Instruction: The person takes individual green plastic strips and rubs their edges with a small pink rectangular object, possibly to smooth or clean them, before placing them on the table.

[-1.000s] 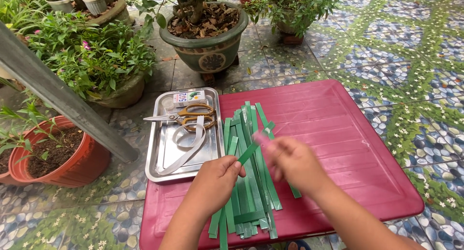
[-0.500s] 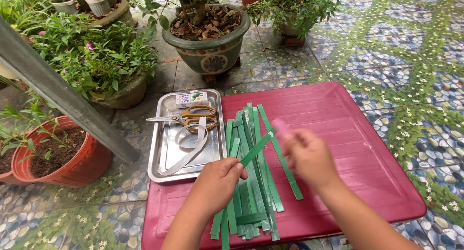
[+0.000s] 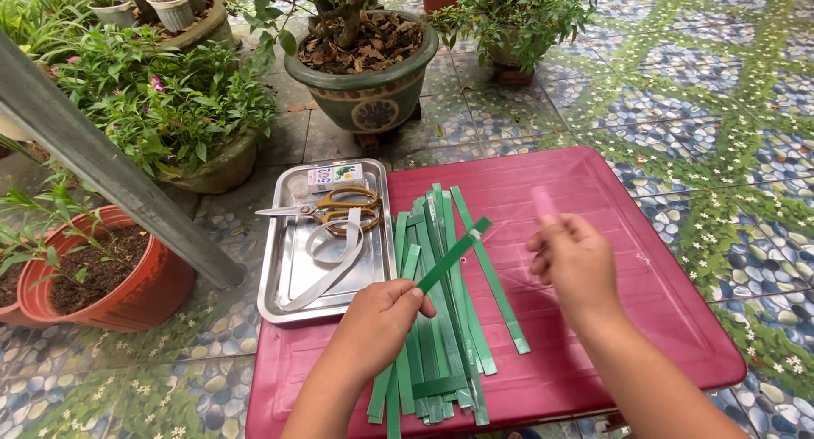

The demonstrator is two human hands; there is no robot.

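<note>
The left hand (image 3: 381, 320) pinches one green strip (image 3: 454, 254), angled up over the pile of strips (image 3: 441, 320) on the red counter (image 3: 593, 184). The right hand (image 3: 575, 265), blurred, closes its fingers around a small pink stick (image 3: 543, 203), raised above the counter. Beside the pile sits a metal tray (image 3: 280, 278) with scissors (image 3: 322, 208), a white band (image 3: 335, 252) and a small box (image 3: 333, 177).

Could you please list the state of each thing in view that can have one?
left hand: closed on one green strip, raised at a slant.
right hand: holding a small pink object, blurred.
pile of green strips: lying loose on the red table.
scissors: shut, flat in the metal tray.
white band: looped, in the tray.
</note>
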